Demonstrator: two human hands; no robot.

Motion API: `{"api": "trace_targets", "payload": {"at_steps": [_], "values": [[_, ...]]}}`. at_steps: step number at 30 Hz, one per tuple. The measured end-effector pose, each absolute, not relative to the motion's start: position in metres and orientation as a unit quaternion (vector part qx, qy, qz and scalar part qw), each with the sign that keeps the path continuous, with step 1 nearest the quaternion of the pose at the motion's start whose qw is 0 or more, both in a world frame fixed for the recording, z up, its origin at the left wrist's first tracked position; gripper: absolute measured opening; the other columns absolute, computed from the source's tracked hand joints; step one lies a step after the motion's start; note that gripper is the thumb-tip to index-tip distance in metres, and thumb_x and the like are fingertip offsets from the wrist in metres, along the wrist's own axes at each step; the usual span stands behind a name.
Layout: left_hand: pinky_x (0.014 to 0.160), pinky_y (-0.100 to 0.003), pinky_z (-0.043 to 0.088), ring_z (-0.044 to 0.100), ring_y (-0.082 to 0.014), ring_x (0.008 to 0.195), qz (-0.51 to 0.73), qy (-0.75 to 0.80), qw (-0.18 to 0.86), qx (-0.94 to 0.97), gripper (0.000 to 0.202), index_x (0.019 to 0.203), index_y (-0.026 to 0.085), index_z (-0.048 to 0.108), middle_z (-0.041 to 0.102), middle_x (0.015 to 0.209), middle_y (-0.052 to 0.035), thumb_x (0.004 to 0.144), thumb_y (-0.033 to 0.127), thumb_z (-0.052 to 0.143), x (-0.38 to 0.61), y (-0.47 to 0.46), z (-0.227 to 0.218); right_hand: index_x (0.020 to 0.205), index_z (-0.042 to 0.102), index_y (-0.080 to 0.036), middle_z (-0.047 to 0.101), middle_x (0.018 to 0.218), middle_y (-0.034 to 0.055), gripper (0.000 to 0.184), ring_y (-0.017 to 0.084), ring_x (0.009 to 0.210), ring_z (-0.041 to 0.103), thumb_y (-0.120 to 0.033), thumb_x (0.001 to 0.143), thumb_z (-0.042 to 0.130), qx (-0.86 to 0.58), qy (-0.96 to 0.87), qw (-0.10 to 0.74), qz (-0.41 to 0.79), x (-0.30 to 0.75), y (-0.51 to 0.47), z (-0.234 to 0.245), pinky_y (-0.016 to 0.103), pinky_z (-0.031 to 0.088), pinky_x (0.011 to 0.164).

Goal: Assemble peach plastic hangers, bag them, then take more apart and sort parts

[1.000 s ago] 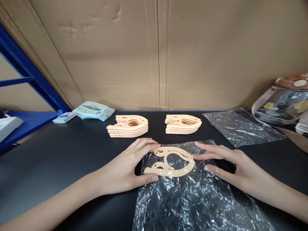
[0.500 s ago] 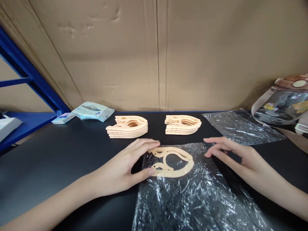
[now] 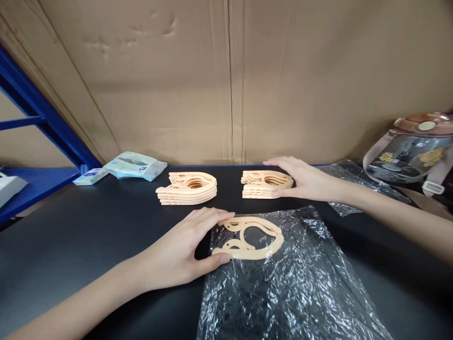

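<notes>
A cream plastic folding hanger (image 3: 272, 250) lies flat on a clear plastic bag (image 3: 283, 297) in front of me. My left hand (image 3: 191, 245) spans its left end, thumb on the near arm and fingers on the far arm, holding it down. Farther back stand two stacks of matching folding hangers, a left stack (image 3: 187, 193) and a right stack (image 3: 258, 191). My right hand (image 3: 304, 179) is around the rounded right end of the right stack. Its thumb lies at the near side and its fingers stretch over the far side, apart from the thumb.
Another clear plastic bag (image 3: 343, 208) lies at the back right, partly behind my right forearm. Beside it stands a clear bottle (image 3: 403, 156) with a strap. Tissue packs (image 3: 136, 165) lie at the back left near a blue metal frame (image 3: 60, 127). Cardboard (image 3: 177, 85) walls the back.
My right hand has moved from beside the near bag, back and left, to the right hanger stack. My left hand stays on the flat hanger. The near bag's right edge has shifted slightly.
</notes>
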State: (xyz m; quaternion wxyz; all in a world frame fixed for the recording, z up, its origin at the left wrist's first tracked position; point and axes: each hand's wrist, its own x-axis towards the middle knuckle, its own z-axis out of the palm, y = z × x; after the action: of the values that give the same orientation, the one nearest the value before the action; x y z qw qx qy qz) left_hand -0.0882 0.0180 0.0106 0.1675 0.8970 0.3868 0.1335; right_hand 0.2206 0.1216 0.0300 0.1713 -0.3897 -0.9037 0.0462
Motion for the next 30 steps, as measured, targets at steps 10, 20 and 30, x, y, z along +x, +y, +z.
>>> {"api": "trace_targets", "payload": {"at_steps": [10,20,30], "values": [[0.103,-0.047,0.042,0.049,-0.0281,0.122,0.133,0.393,0.179,0.892,0.054,0.137,0.026,0.04,0.052,0.134,-0.0092,0.09,0.047,0.057,-0.086,0.015,0.016,0.14,0.039,-0.02,0.059,0.123,0.0112,0.078,0.029,0.113,0.055,-0.055,0.076,0.067,-0.385,-0.892,0.207,0.117,0.208,0.128,0.035,0.049,0.041,0.098],[0.115,-0.051,0.027,0.025,-0.0309,0.143,0.12,0.34,0.19,0.913,0.068,0.149,0.032,0.025,0.027,0.157,-0.0058,0.091,0.046,0.058,-0.085,0.009,0.013,0.143,0.038,-0.033,0.062,0.126,0.006,0.078,0.034,0.109,0.058,-0.058,0.075,0.067,-0.421,-0.892,0.143,-0.086,0.275,0.022,0.047,0.05,0.048,0.087],[0.116,-0.055,0.02,0.019,-0.0306,0.145,0.076,0.316,0.211,0.922,0.072,0.147,0.029,0.035,0.028,0.156,-0.0051,0.085,0.057,0.06,-0.079,0.004,0.014,0.14,0.041,-0.047,0.063,0.127,0.0024,0.081,0.037,0.113,0.06,-0.049,0.066,0.075,-0.472,-0.873,0.124,-0.001,0.307,-0.026,0.021,0.051,0.056,0.088]]}}
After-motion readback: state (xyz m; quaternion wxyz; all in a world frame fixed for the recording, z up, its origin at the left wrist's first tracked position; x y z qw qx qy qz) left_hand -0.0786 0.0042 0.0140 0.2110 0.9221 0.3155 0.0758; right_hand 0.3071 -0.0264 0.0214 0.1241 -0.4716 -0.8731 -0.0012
